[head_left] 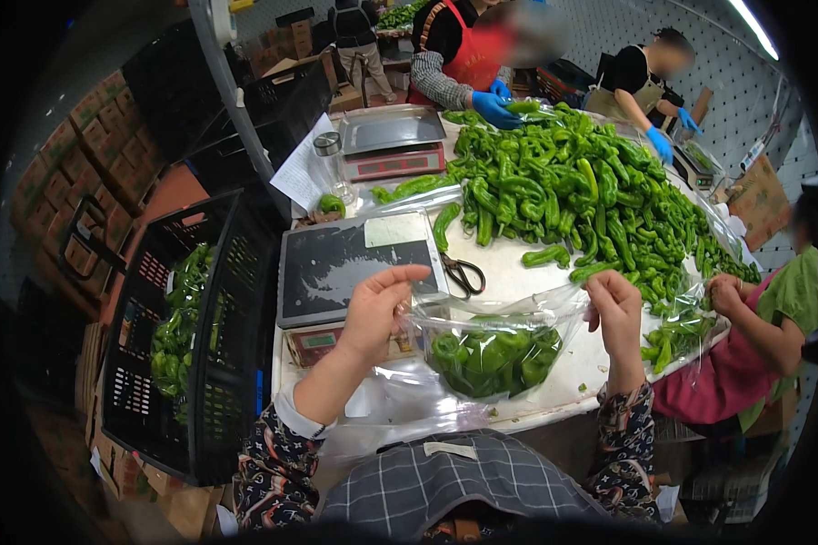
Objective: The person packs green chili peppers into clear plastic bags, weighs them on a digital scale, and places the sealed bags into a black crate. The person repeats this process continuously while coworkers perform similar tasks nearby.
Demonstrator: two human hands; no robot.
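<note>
My left hand point(379, 307) and my right hand point(616, 307) each pinch one top corner of a clear plastic bag point(495, 350) that holds several green peppers. The bag hangs between my hands just above the near edge of the white table point(509, 272). My left hand is beside a digital scale point(345, 265) with a dark platform. A large heap of green peppers point(573, 195) covers the far and right side of the table.
Black scissors point(464, 273) lie right of the scale. A second scale point(391, 141) stands at the back. A black crate point(191, 327) with bagged peppers stands at my left. A person in pink point(745, 345) bags peppers at right; two people with blue gloves work at the far end.
</note>
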